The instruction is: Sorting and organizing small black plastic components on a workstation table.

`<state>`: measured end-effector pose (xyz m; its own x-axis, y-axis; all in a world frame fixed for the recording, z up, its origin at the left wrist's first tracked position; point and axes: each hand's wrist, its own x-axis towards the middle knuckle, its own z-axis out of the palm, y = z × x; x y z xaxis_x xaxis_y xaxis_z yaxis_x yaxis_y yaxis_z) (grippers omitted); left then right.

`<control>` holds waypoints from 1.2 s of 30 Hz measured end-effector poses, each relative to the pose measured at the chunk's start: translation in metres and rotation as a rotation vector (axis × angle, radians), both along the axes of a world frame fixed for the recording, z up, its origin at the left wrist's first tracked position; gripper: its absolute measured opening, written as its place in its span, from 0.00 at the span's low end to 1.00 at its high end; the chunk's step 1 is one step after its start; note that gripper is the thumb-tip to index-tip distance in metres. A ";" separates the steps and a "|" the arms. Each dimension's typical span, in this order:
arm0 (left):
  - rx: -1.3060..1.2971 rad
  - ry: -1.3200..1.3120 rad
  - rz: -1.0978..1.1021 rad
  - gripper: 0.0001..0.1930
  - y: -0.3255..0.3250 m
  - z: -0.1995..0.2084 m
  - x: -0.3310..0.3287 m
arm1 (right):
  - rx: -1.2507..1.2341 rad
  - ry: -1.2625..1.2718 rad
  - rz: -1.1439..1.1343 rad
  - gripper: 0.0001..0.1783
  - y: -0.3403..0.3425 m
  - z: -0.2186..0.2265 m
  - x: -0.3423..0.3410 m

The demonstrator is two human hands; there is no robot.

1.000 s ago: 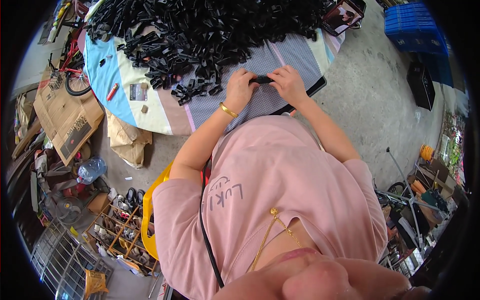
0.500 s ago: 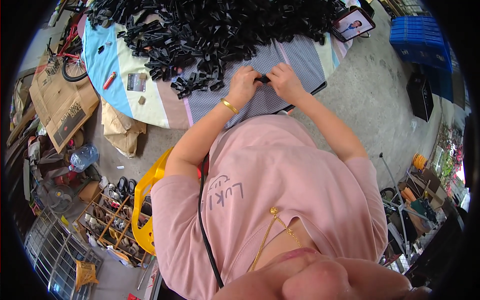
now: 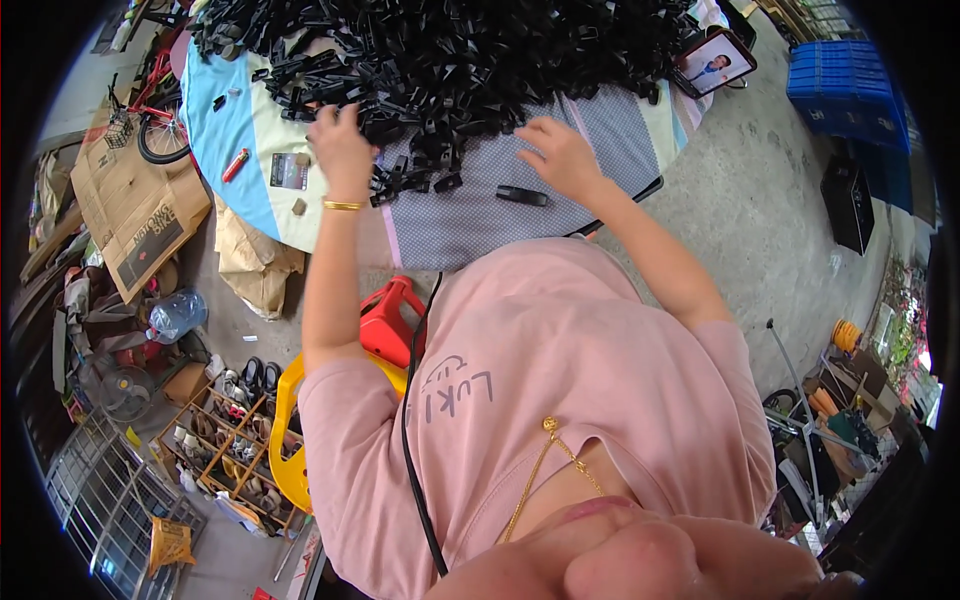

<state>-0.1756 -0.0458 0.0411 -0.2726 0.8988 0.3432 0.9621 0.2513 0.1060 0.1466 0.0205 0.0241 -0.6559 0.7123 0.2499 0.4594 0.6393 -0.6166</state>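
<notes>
On a striped cloth covering the table lies a big heap of black plastic pieces [image 3: 450,70], clip-like in shape. My left hand [image 3: 343,150], with a gold bangle at the wrist, is over the heap's lower left edge; its fingers are apart and I see nothing in them. My right hand [image 3: 562,158] hovers above the dotted part of the cloth, right of the heap's near end, fingers loosely spread and holding nothing. A single longish black piece [image 3: 522,195] rests by itself on the cloth, just below and left of the right hand.
A phone [image 3: 714,64] with a lit screen stands at the table's right side. Left on the cloth are a red lighter [image 3: 236,165], a dark card [image 3: 290,171] and small brown lumps. Blue crates [image 3: 845,95] stand on the floor at right. A red plastic object [image 3: 391,320] is beside my waist.
Both hands were together on a small black piece near the table edge. They have parted, the left moving left to the heap, the right staying near; a black piece now lies on the cloth.
</notes>
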 end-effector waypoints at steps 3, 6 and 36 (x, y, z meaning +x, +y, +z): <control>-0.108 0.067 -0.043 0.18 -0.012 -0.008 -0.044 | 0.130 -0.044 -0.042 0.17 0.012 0.001 -0.027; -0.116 0.014 -0.094 0.16 -0.013 -0.009 -0.052 | 0.133 -0.104 -0.145 0.15 0.020 -0.017 -0.041; -0.031 -0.645 -0.446 0.10 -0.028 -0.026 0.148 | 0.046 -0.024 0.012 0.15 -0.021 -0.001 0.021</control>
<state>-0.0272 -0.0742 0.0150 -0.0206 0.9770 0.2123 0.7236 -0.1319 0.6775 0.1681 -0.0006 0.0230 -0.6701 0.6929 0.2661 0.4661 0.6718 -0.5756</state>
